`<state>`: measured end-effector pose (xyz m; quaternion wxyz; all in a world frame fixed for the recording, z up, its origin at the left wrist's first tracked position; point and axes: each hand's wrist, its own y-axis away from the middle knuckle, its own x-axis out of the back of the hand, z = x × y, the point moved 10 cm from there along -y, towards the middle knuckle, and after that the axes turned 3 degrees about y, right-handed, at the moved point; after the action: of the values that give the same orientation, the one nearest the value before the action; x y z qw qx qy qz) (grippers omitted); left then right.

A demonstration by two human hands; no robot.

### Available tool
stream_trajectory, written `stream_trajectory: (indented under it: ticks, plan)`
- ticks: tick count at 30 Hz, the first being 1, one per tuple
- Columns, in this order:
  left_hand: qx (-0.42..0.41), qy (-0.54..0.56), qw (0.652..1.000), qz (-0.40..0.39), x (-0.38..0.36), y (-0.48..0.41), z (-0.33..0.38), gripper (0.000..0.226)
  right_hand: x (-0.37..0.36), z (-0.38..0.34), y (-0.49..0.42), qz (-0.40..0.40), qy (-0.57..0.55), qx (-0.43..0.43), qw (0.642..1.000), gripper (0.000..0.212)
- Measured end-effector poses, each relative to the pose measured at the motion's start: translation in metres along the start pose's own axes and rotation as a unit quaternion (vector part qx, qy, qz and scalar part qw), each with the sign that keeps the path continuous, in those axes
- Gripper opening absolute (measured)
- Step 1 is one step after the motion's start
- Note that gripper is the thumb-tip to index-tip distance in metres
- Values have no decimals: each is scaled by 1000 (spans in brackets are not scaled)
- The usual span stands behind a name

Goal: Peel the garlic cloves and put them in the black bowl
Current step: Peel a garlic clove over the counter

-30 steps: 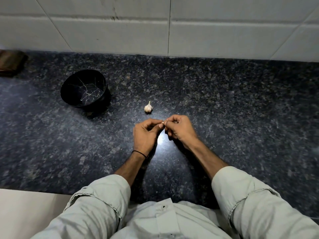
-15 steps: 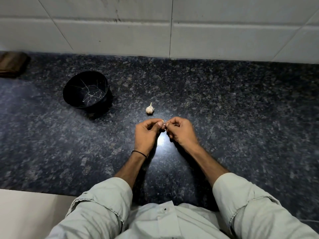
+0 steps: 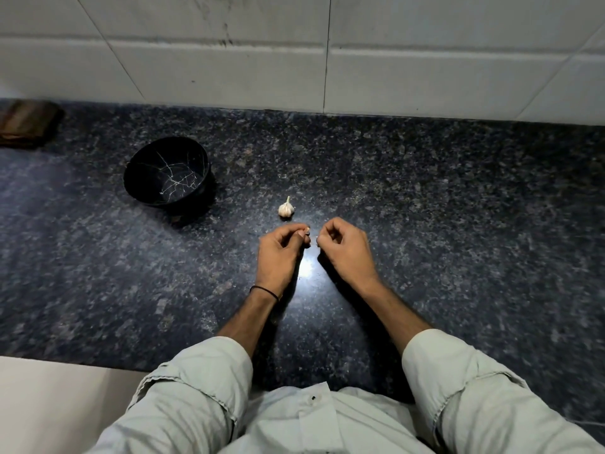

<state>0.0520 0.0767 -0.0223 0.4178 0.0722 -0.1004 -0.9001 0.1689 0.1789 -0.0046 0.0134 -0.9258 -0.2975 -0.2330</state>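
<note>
A small garlic clove (image 3: pixel 307 230) shows pale at the fingertips of my left hand (image 3: pixel 280 253), which pinches it just above the dark granite counter (image 3: pixel 458 224). My right hand (image 3: pixel 348 252) is a short gap to the right of it, fingers curled. Its thumb and forefinger pinch a tiny pale fleck of garlic skin (image 3: pixel 317 239). A garlic bulb (image 3: pixel 286 208) with its stem up lies on the counter just beyond my left hand. The black bowl (image 3: pixel 147 165) stands at the back left, with white crack-like lines inside and no cloves visible in it.
A white tiled wall (image 3: pixel 327 60) runs along the back of the counter. A brown object (image 3: pixel 27 124) lies at the far left edge. The counter's front edge (image 3: pixel 82 358) is at the lower left. My pale sleeves fill the bottom of the view.
My hands' fingertips met on the clove before. Now my right hand has pulled away to the right, and the clove stays in my left hand.
</note>
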Motion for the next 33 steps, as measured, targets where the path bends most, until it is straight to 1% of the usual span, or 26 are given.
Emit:
stream_trajectory:
  ticks: [5,6,9,11,14,17,20,22,25,28,30,33]
  plan:
    - [-14,-23,1000,-13,-1,-2,0,17,-3,-2,-9,-13,86,34,996,22]
    - [-16,-31,999,-18,-1,-3,-1,17,-4,-3,-9,-14,93,43,995,21]
    - [-10,-43,999,-24,-1,-5,-3,17,-6,-8,-8,-30,76,71,994,8]
    - [-12,-56,998,-35,-3,-6,-2,17,-9,-12,-7,-48,73,98,991,10]
    - [-21,-95,994,-57,-5,-7,0,19,-12,-16,-7,-54,88,130,986,6]
    - [-23,-105,992,-69,-6,-7,0,19,-9,-11,-10,-28,73,112,991,7]
    - [-5,-61,997,-46,-2,-6,-3,18,-5,-5,-6,-5,24,63,998,7]
    - [4,-20,999,-26,-1,-4,-3,16,-4,-4,-2,-1,-4,46,999,9]
    - [15,25,1000,-10,-1,-2,-5,15,-5,0,0,-13,-42,27,999,12]
    - [17,39,999,-9,0,-3,-7,14,-7,4,1,-31,-81,6,996,13]
    - [17,35,999,-10,1,-4,-8,15,-8,4,1,-38,-95,0,995,12]
    - [39,65,997,-12,1,-5,-12,17,-8,0,1,-45,-100,3,994,12]
